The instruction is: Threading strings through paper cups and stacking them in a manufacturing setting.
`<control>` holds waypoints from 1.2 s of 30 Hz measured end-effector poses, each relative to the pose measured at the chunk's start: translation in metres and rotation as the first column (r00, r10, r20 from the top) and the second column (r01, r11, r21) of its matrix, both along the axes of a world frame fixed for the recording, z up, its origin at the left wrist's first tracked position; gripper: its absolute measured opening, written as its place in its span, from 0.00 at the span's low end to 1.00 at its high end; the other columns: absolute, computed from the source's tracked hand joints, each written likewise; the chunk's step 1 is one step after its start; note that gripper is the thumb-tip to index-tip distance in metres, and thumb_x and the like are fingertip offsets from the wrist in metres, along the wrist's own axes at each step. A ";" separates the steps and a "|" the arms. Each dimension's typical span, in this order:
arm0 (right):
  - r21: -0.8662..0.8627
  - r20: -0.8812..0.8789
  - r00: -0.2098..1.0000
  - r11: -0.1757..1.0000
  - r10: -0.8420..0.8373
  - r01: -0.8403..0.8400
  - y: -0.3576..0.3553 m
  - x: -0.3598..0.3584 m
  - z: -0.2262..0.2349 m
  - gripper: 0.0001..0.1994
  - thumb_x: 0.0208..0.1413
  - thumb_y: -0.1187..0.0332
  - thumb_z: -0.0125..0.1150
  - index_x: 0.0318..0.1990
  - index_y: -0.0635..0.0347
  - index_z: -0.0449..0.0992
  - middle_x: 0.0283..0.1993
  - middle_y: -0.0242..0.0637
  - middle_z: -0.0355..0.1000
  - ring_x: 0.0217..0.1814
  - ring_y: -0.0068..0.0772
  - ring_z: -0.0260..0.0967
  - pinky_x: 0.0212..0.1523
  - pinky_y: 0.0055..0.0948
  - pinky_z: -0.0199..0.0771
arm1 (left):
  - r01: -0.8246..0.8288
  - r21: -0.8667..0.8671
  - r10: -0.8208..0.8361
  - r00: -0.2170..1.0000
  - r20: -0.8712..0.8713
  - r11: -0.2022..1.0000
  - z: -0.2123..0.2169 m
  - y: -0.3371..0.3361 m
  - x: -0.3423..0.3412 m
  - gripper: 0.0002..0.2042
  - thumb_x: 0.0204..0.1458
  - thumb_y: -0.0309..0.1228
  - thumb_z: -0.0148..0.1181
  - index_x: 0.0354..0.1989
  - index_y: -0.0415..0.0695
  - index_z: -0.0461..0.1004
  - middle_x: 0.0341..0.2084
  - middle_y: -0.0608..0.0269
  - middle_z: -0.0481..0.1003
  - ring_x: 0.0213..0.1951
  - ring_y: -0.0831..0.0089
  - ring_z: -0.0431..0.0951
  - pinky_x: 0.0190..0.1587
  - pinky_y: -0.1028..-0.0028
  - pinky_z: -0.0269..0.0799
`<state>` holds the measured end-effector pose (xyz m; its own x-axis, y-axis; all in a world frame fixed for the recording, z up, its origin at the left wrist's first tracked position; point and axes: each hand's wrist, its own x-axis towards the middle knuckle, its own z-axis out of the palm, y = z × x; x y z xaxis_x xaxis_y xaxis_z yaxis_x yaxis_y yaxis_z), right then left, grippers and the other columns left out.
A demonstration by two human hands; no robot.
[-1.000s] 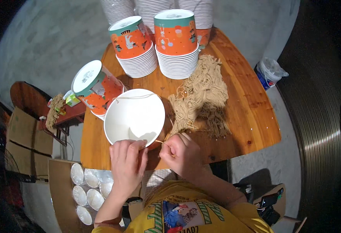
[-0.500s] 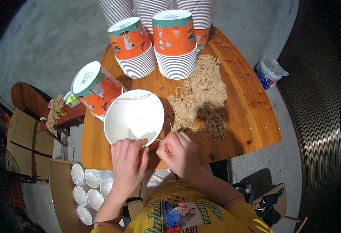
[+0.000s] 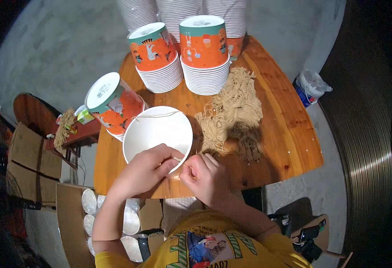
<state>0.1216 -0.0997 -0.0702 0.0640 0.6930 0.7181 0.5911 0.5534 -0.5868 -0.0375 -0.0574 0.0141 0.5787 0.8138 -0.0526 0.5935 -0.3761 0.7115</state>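
A white-lined paper bucket point(image 3: 160, 129) is tilted on the table with its mouth facing me. Thin beige cord point(image 3: 158, 115) spans the far side of its mouth. My left hand point(image 3: 149, 169) reaches over the near rim, thumb and fingers pinching a cord end just inside the right wall. Outside that wall, my right hand point(image 3: 201, 175) is curled closed around the cord, close to the left fingertips. Where the cord passes the wall is mostly hidden by my fingers. A heap of beige cords point(image 3: 236, 107) lies right of the bucket.
Upside-down stacks of orange and green paper buckets point(image 3: 202, 49) stand at the back, another stack point(image 3: 115, 105) leaning at left. Below the table's left edge, an open cardboard box point(image 3: 71, 223) holds several white-looking buckets. A white pail point(image 3: 310, 87) sits beyond the table's right edge.
My left hand has turned and moved right and up along the rim, toward my right hand. The right hand stays nearly in place. The whole view has shifted slightly.
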 end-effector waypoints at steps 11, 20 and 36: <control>-0.200 -0.115 0.984 0.967 0.136 -0.157 -0.009 0.010 0.005 0.06 0.46 0.78 0.61 0.30 0.62 0.70 0.22 0.39 0.68 0.22 0.33 0.69 0.25 0.27 0.68 | -0.110 0.142 0.107 0.994 0.026 0.984 -0.006 0.008 0.001 0.06 0.55 0.29 0.53 0.36 0.40 0.70 0.28 0.55 0.75 0.30 0.61 0.76 0.35 0.69 0.70; -0.461 -0.383 0.849 0.721 0.365 -0.518 0.010 0.048 0.036 0.01 0.54 0.74 0.56 0.33 0.60 0.71 0.25 0.22 0.64 0.26 0.12 0.57 0.28 0.17 0.61 | -0.017 -0.535 0.293 0.852 0.435 0.845 -0.001 0.020 0.011 0.06 0.59 0.30 0.50 0.36 0.40 0.66 0.31 0.66 0.73 0.29 0.82 0.70 0.33 0.82 0.67; -0.336 -0.418 0.664 0.573 0.621 -0.747 0.054 0.052 0.067 0.04 0.57 0.76 0.50 0.39 0.61 0.69 0.27 0.24 0.65 0.27 0.12 0.60 0.28 0.17 0.62 | 0.038 -0.554 0.195 0.914 0.355 0.831 -0.005 0.021 0.017 0.09 0.58 0.30 0.54 0.42 0.38 0.73 0.33 0.69 0.73 0.36 0.83 0.69 0.41 0.82 0.65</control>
